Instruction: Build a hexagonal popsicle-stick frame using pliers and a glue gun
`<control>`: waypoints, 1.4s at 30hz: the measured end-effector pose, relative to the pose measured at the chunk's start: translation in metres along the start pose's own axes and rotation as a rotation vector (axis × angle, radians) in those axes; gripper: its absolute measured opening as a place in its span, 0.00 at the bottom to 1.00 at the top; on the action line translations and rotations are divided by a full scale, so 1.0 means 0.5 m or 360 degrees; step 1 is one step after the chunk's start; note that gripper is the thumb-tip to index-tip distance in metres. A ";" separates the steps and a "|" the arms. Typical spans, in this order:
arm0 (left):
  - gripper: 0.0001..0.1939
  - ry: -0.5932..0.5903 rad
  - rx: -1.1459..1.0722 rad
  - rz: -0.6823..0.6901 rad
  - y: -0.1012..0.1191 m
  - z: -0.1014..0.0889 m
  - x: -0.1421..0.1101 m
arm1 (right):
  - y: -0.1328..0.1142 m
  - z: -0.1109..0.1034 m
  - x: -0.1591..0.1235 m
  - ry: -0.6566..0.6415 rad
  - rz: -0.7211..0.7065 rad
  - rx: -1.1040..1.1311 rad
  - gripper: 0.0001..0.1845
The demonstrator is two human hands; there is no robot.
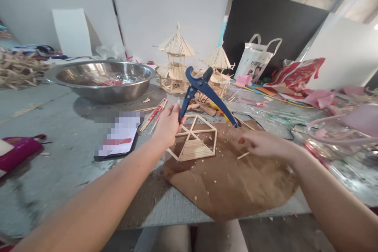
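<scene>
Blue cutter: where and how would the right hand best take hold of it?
Probably by the free long handle, from the right, fingers wrapped round its lower half. That handle of the blue cutter splays away from the one in the left hand and slants down toward the right hand.

The person's left hand [169, 126] and right hand [261, 143] are bare, as are both forearms [118, 177]. Pale beige-grey trousers [221, 238] noted below; fabric detail indistinct.
</scene>
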State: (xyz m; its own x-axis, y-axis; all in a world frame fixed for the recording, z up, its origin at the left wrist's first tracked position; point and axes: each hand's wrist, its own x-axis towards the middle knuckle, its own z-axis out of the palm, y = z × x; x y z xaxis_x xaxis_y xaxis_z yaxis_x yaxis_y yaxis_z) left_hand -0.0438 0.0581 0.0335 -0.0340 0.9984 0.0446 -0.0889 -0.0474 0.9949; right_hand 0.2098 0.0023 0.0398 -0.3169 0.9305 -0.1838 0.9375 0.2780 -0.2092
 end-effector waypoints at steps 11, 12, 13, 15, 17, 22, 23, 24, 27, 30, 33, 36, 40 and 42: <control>0.10 -0.0043 -0.0032 0.0012 0.000 -0.003 -0.001 | 0.045 0.014 0.033 0.0123 0.0199 -0.0623 0.12; 0.10 -0.0040 -0.0033 0.0017 0.000 -0.004 0.000 | 0.061 0.003 0.046 0.0197 0.0348 -0.0612 0.14; 0.10 -0.0035 -0.0036 0.0022 0.000 -0.004 0.000 | 0.077 -0.004 0.061 0.0197 0.0498 -0.0589 0.15; 0.10 -0.0031 -0.0050 0.0018 0.000 -0.005 0.001 | 0.105 -0.009 0.091 0.0152 0.0663 -0.0555 0.16; 0.10 -0.0034 -0.0068 0.0004 0.000 -0.005 0.001 | 0.126 -0.003 0.117 0.0100 0.0679 -0.0532 0.16; 0.11 -0.0068 -0.0048 0.0012 -0.008 -0.006 0.004 | 0.152 0.020 0.145 0.0052 0.0751 -0.0531 0.19; 0.11 -0.0073 -0.0042 0.0016 -0.009 -0.007 0.005 | 0.155 0.021 0.147 0.0041 0.0759 -0.0534 0.19; 0.11 -0.0076 -0.0041 0.0019 -0.011 -0.007 0.006 | 0.157 0.021 0.149 0.0027 0.0757 -0.0536 0.19; 0.11 -0.0065 -0.0067 0.0028 -0.013 -0.007 0.006 | 0.159 0.014 0.154 -0.0027 0.0722 -0.0537 0.18; 0.11 -0.0064 -0.0138 0.0052 -0.010 -0.009 0.007 | 0.159 0.000 0.159 -0.0053 0.0715 -0.0536 0.17; 0.11 -0.0056 -0.0187 0.0094 -0.007 -0.012 0.009 | 0.160 -0.016 0.161 0.0010 0.0733 -0.0545 0.18; 0.10 -0.0014 -0.0206 0.0109 -0.008 -0.015 0.013 | 0.162 -0.018 0.166 0.0096 0.0732 -0.0556 0.19; 0.10 -0.0006 -0.0225 0.0109 -0.010 -0.017 0.016 | 0.162 0.008 0.180 0.0108 0.0697 -0.0557 0.17; 0.11 -0.0008 -0.0241 0.0117 -0.009 -0.017 0.016 | 0.163 0.018 0.183 0.0120 0.0675 -0.0570 0.16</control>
State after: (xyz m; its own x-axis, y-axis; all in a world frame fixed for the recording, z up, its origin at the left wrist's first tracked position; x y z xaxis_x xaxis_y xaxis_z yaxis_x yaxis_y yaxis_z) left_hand -0.0522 0.0660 0.0285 -0.0410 0.9922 0.1174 -0.2352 -0.1238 0.9640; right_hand 0.2559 0.1079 -0.0026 0.0972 0.9893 -0.1090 0.9750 -0.0727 0.2098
